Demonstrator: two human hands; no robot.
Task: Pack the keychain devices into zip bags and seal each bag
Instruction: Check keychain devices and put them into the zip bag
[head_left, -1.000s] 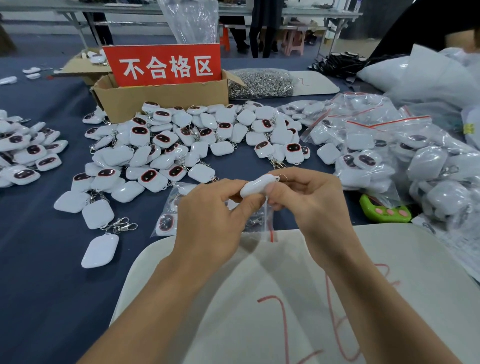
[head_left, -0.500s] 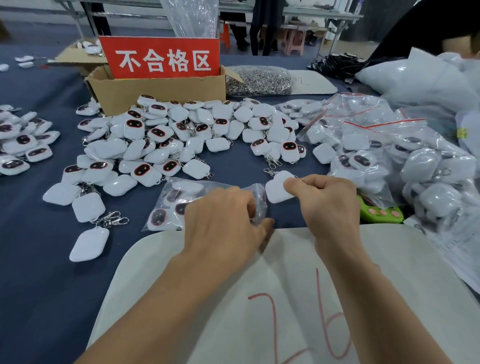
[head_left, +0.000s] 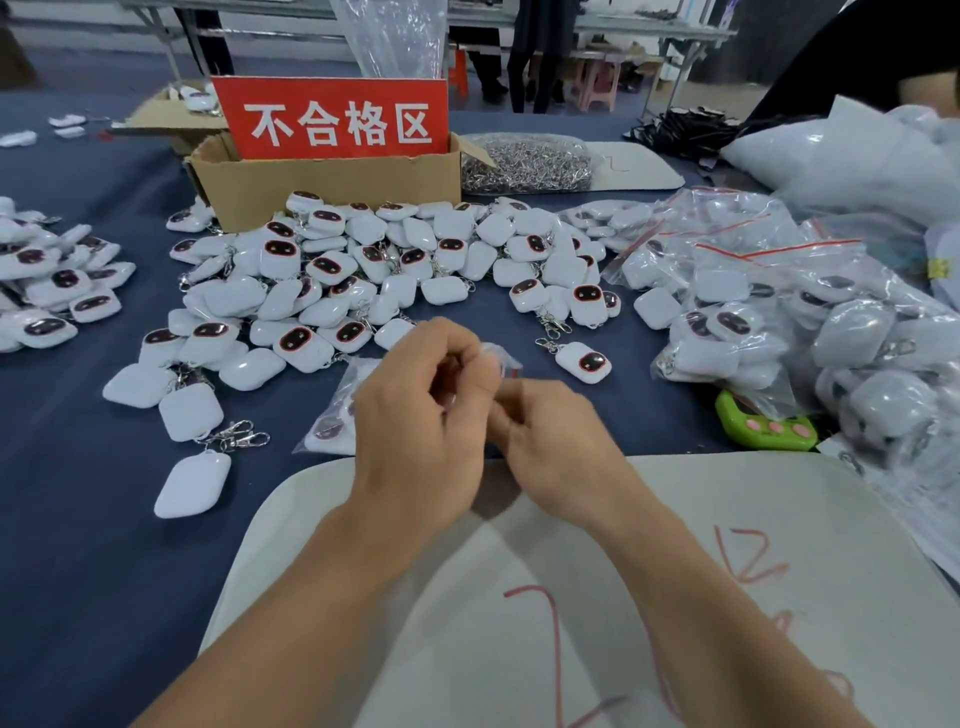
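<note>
My left hand (head_left: 415, 421) and my right hand (head_left: 561, 441) meet above the table's near middle, fingers curled. Between their fingertips they pinch the top of a small clear zip bag (head_left: 503, 357) with a red strip; most of it is hidden behind the hands. A bag holding keychain devices (head_left: 332, 421) lies under my left hand. One white keychain device (head_left: 584, 362) with a dark face and a metal clip lies just right of the hands. A big loose pile of the same devices (head_left: 363, 270) covers the table beyond.
A cardboard box (head_left: 332, 182) with a red sign stands behind the pile, a bag of metal clips (head_left: 524, 166) beside it. Sealed bags (head_left: 779, 312) heap up at the right, near a green gadget (head_left: 763, 428). More devices (head_left: 52, 280) lie far left. A white board (head_left: 675, 519) is under my forearms.
My right hand held a white device a moment ago and no longer shows one. Both hands have come together on the bag's top, and my left hand lifted off the lying bag.
</note>
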